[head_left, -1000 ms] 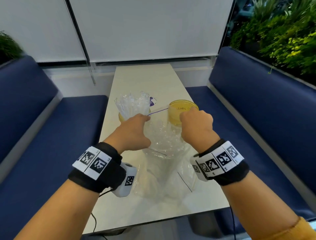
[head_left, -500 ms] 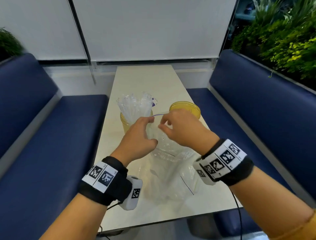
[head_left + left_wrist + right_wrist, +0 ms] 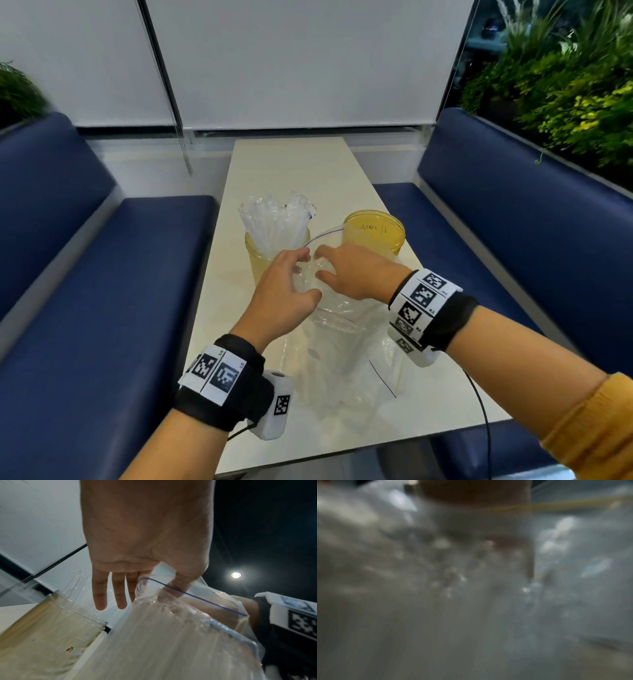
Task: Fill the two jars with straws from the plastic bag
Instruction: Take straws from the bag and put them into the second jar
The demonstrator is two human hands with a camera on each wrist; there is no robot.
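A clear zip bag with a blue seal line stands in the middle of the white table, with clear straws inside it. My left hand pinches the bag's rim between thumb and forefinger, and its other fingers are straight. My right hand reaches into the bag's mouth, thumb and forefinger apart. The left jar holds a bundle of straws. The right yellow jar is empty. The right wrist view shows only blurred plastic.
Blue bench seats run along both sides of the narrow table. A white wall and blinds close the far end. Green plants stand behind the right bench. A cable hangs from my right wrist over the table edge.
My right hand has left the right jar's rim and moved left into the bag's mouth. My left hand has stayed at the bag's rim, beside the left jar.
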